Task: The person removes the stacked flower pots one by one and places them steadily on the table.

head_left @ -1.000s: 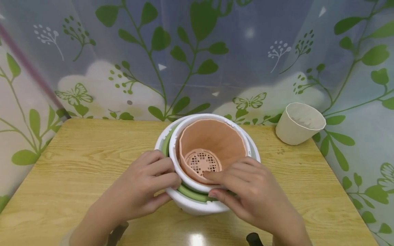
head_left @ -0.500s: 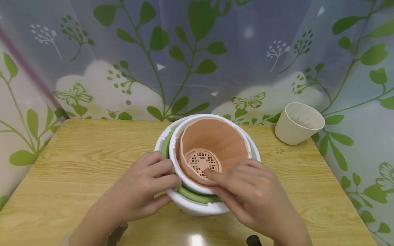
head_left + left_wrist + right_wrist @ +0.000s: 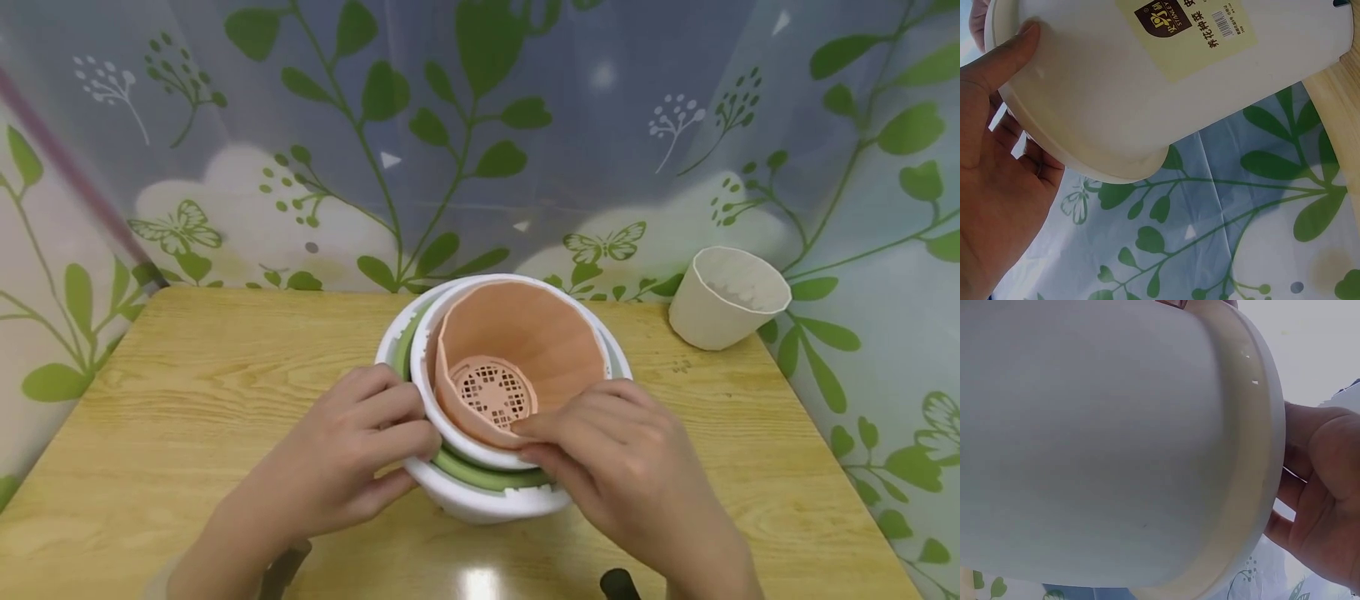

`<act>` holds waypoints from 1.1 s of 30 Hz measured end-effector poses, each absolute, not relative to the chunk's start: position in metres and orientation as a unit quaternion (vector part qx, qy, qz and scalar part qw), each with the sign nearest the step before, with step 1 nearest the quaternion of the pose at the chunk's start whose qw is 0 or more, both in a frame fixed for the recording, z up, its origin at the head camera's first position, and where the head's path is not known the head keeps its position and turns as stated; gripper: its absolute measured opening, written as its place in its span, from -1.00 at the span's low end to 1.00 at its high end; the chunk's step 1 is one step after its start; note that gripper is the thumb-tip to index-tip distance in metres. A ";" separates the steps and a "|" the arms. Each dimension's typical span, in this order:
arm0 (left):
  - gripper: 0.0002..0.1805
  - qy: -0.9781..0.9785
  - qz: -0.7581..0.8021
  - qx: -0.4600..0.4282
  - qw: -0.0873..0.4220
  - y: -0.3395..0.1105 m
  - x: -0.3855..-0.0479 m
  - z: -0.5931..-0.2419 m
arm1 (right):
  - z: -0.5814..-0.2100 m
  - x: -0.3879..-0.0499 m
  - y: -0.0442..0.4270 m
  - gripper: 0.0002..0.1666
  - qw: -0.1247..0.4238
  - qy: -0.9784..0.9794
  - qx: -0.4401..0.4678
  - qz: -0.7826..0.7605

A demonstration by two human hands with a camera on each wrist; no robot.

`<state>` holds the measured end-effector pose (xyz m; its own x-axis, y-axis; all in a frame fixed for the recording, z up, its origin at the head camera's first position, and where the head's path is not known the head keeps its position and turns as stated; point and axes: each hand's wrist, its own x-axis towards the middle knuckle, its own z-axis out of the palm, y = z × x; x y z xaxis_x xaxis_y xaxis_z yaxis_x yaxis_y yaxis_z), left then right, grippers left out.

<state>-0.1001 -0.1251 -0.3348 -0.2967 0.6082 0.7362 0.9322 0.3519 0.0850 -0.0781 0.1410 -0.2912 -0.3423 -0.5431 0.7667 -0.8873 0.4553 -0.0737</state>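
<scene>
A stack of flower pots stands on the table in the head view. Innermost is an orange pot (image 3: 525,333) with a grid bottom, leaning slightly inside a white pot (image 3: 480,454). Around these sit a green pot (image 3: 480,477) and a large white outer pot (image 3: 487,504). My left hand (image 3: 360,450) holds the stack's left rim; in the left wrist view its thumb lies on the labelled outer pot wall (image 3: 1097,94). With a finger inside and the thumb outside, my right hand (image 3: 630,467) pinches the orange pot's front rim. Its other fingertips are hidden.
A cream pot (image 3: 727,304) stands at the back right corner of the wooden table (image 3: 247,375). Leaf-patterned cloth (image 3: 450,167) hangs behind and beside the table. A dark rounded piece (image 3: 618,583) shows at the bottom edge, near the right wrist.
My right thumb has moved up from over the green rim to the orange pot's rim. The orange pot has shifted slightly. My left hand keeps its hold.
</scene>
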 end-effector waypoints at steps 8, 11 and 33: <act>-0.79 -0.763 -0.260 -0.507 0.306 -0.125 -0.100 -0.336 | -0.292 -0.079 0.141 -0.80 0.357 -0.781 0.452 0.238; -0.79 -0.764 -0.260 -0.506 0.304 -0.126 -0.100 -0.336 | -0.292 -0.079 0.141 -0.80 0.360 -0.780 0.452 0.238; -0.78 -0.762 -0.263 -0.507 0.303 -0.125 -0.099 -0.335 | -0.289 -0.081 0.137 -0.76 0.398 -0.759 0.463 0.226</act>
<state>-0.0995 -0.1250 -0.3347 -0.3008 0.6139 0.7298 0.9334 0.3464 0.0933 -0.0814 0.1374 -0.2887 -0.2539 -0.5228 0.8137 -0.8829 0.4689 0.0258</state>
